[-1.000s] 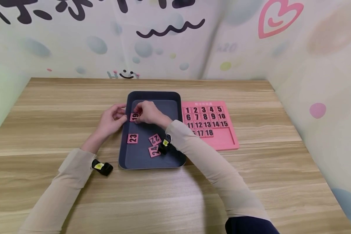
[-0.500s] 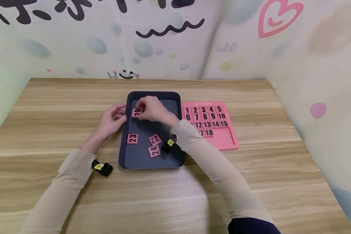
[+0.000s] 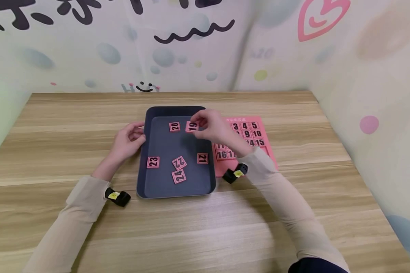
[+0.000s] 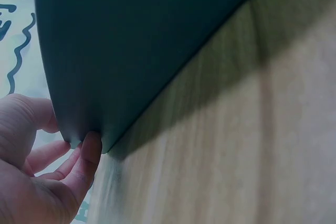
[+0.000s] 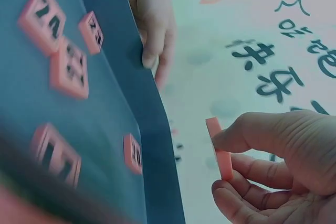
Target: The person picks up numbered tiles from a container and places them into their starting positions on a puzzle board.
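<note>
My right hand (image 3: 214, 127) pinches a pink number tile marked 19 (image 3: 191, 127) between thumb and fingers, over the tray's right side. In the right wrist view, that tile (image 5: 220, 150) is seen edge-on beyond the tray wall. My left hand (image 3: 127, 142) holds the left side of a dark blue tray (image 3: 177, 194), its thumb at the rim and a fingertip against the outer wall (image 4: 131, 40). Inside lie tiles 20 (image 3: 174, 126), 21 (image 3: 202, 158), 22 (image 3: 179, 163), 23 (image 3: 153, 162) and 24 (image 3: 178, 176).
A pink number board (image 3: 222, 167) lies against the tray's right side, with rows of numbered tiles partly covered by the right hand and wrist. Both rest on a wood-grain table (image 3: 177, 235). A patterned wall (image 3: 191, 64) rises behind.
My right hand has lifted tile 19 and carried it right across the tray, uncovering tiles 20 and 21. The left hand keeps its place at the rim. The head view has shifted slightly.
</note>
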Tool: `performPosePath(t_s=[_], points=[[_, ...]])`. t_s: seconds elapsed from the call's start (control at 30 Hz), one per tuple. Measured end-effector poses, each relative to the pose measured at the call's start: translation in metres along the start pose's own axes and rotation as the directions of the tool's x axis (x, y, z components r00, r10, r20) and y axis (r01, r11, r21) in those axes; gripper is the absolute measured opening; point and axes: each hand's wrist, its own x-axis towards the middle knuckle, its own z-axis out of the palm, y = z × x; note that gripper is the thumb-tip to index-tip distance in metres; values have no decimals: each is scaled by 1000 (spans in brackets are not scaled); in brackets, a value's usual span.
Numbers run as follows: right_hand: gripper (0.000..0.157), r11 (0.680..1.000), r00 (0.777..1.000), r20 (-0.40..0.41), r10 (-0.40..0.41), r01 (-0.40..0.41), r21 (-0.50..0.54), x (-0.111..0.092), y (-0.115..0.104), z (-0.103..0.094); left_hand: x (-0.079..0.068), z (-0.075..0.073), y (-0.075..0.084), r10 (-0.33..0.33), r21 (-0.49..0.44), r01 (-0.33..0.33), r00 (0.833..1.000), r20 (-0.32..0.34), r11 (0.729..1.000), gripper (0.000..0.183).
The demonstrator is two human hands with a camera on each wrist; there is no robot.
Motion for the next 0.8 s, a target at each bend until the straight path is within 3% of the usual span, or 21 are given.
performPosePath(t_s=[0.23,0.43,0.8], points=[[32,998,995,-82,65,-64,12,-37,32,-27,0,0,2,3,6,-3,1000,-1,1000,42],[29,994,985,-136,109,-108,10,-69,63,-39,-1,0,0,-8,7,8,1000,7,1000,44],[33,948,937,-170,306,-317,-41,-115,103,-46,0,-1,1,-12,31,12,1000,15,999,44]])
